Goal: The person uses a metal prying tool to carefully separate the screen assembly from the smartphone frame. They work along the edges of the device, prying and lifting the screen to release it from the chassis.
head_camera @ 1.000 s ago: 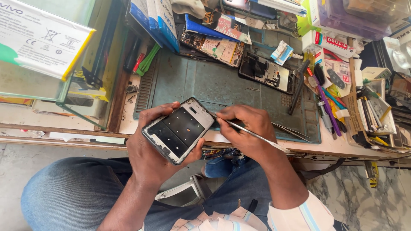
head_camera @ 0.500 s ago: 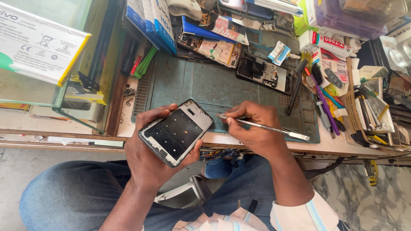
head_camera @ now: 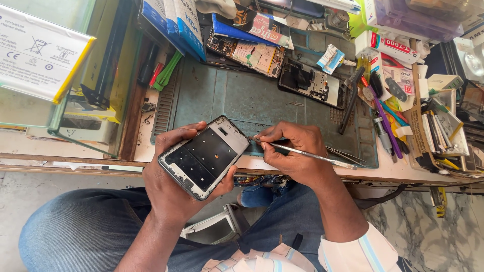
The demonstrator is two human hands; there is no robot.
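My left hand [head_camera: 169, 184] grips an opened phone frame [head_camera: 204, 157], a black inner panel with a pale rim, held tilted over the near edge of the bench. My right hand [head_camera: 292, 151] pinches a thin metal tool [head_camera: 307, 154], tweezers or a pry tool. Its tip touches the frame's upper right edge, and its long end points right across the mat edge.
A grey-green work mat [head_camera: 242, 98] covers the bench, with a second opened phone [head_camera: 312, 83] at its back. Tools, pens and glue tubes [head_camera: 385, 118] crowd the right side. Boxes [head_camera: 174, 22] lie at the back, a glass case [head_camera: 55, 75] at left. My jeans [head_camera: 80, 231] show below.
The right hand swung the metal tool from pointing down-right to nearly level, its tip brought against the phone frame's edge. The left hand tilted the frame slightly.
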